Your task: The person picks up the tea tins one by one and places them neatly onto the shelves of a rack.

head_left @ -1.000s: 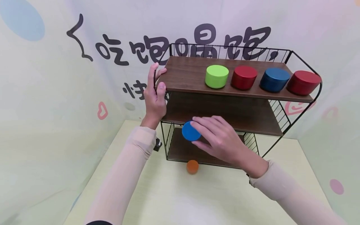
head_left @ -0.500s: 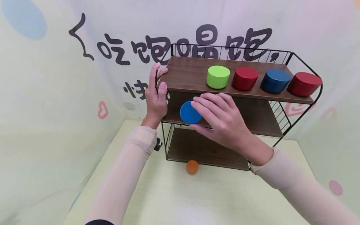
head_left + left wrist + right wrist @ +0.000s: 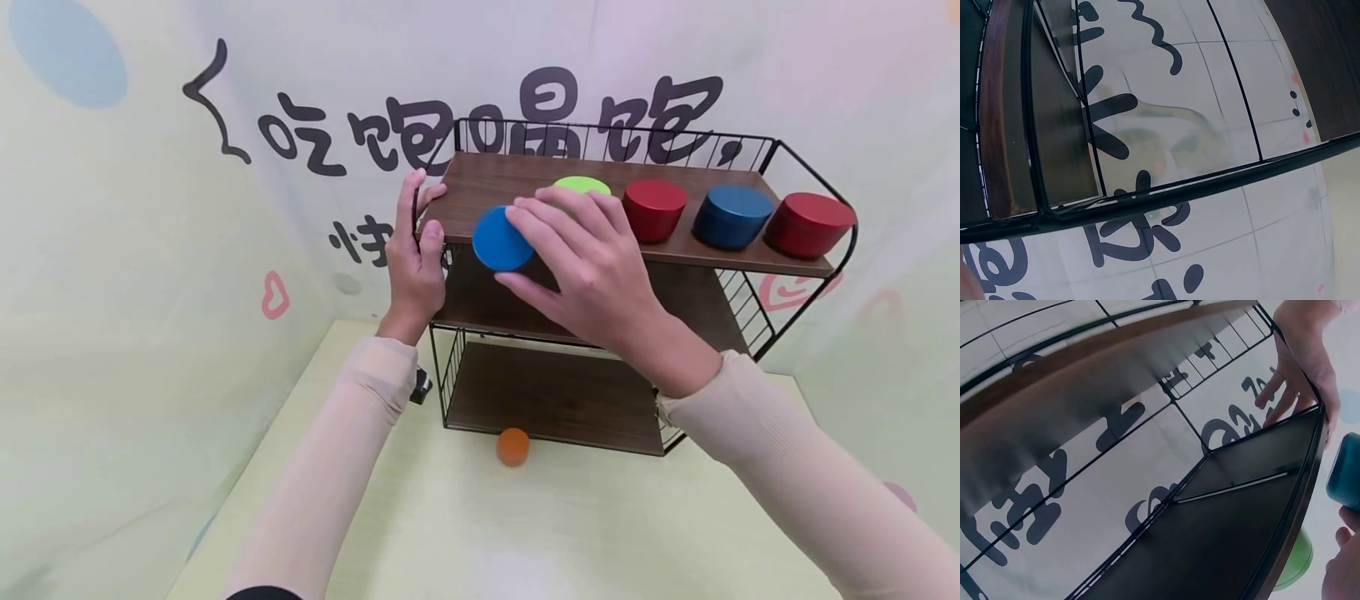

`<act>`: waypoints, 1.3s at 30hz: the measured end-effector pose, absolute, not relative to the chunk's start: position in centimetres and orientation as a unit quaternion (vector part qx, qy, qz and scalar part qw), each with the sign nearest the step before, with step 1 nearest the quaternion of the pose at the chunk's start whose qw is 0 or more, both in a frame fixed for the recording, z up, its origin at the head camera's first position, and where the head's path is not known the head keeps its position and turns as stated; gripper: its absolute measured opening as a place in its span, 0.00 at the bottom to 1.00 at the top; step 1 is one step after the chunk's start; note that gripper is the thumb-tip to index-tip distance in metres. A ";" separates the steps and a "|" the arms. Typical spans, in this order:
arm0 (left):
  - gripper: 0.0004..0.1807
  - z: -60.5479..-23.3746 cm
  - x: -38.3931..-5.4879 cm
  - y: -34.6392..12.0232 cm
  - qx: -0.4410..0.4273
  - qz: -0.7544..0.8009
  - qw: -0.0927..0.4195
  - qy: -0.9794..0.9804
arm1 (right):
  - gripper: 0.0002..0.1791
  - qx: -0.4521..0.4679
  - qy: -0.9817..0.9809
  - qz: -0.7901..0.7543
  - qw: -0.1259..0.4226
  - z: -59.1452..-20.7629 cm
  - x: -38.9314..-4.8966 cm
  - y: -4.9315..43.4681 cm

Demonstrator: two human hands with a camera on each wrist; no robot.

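Note:
My right hand [image 3: 596, 271] grips a bright blue round tin [image 3: 501, 239] by its side, fingers on top and thumb below. The tin's flat face points toward the head camera, level with the front edge of the top shelf. My left hand [image 3: 416, 279] holds the upper left side of a three-tier shelf rack [image 3: 491, 179] with dark wood boards and black wire. Its fingers reach past the side wire in the right wrist view. Behind my right hand, a lime green tin [image 3: 581, 182] on the top shelf is partly hidden.
Along the top shelf's right half stand a red tin [image 3: 655, 210], a dark blue tin [image 3: 732, 217] and another red tin [image 3: 809, 224]. A small orange round object [image 3: 513, 447] lies on the pale table [image 3: 450, 517] before the bottom shelf. A printed cloth [image 3: 300, 50] hangs behind.
My right hand has lifted the blue tin from the level of the lower shelves up to the top shelf's front edge, now covering part of the green tin. My left hand stays in place.

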State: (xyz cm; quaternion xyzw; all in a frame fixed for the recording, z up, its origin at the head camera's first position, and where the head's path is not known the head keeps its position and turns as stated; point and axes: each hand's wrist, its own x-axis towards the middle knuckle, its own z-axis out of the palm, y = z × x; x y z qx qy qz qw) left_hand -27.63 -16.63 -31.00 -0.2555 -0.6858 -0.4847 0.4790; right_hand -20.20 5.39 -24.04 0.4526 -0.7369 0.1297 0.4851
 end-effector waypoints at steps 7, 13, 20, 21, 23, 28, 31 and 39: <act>0.29 -30.9 -27.5 -16.8 -0.261 -0.484 0.479 -0.685 | 0.33 0.442 -0.748 0.108 0.483 -23.3 -21.0 4.7; 0.29 -30.9 -27.7 -16.8 -0.266 -0.484 0.483 -0.680 | 0.33 0.416 -0.770 0.110 0.471 -22.8 -21.7 4.3; 0.29 -31.0 -27.8 -16.7 -0.271 -0.489 0.487 -0.670 | 0.32 0.377 -0.800 0.129 0.449 -22.5 -22.3 3.9; 0.29 -31.0 -27.8 -16.7 -0.271 -0.491 0.486 -0.671 | 0.32 0.370 -0.805 0.131 0.444 -22.4 -22.3 3.8; 0.29 -31.0 -27.8 -16.7 -0.268 -0.491 0.483 -0.673 | 0.32 0.354 -0.818 0.133 0.434 -22.3 -22.4 3.8; 0.30 -30.9 -27.6 -16.7 -0.261 -0.488 0.475 -0.684 | 0.33 0.319 -0.847 0.125 0.406 -21.9 -22.3 3.8; 0.30 -30.8 -27.5 -16.7 -0.264 -0.488 0.476 -0.683 | 0.34 0.309 -0.856 0.119 0.396 -21.8 -22.4 3.8; 0.29 -30.3 -26.7 -16.3 -0.258 -0.492 0.475 -0.682 | 0.34 0.279 -0.885 0.100 0.358 -21.3 -22.4 3.6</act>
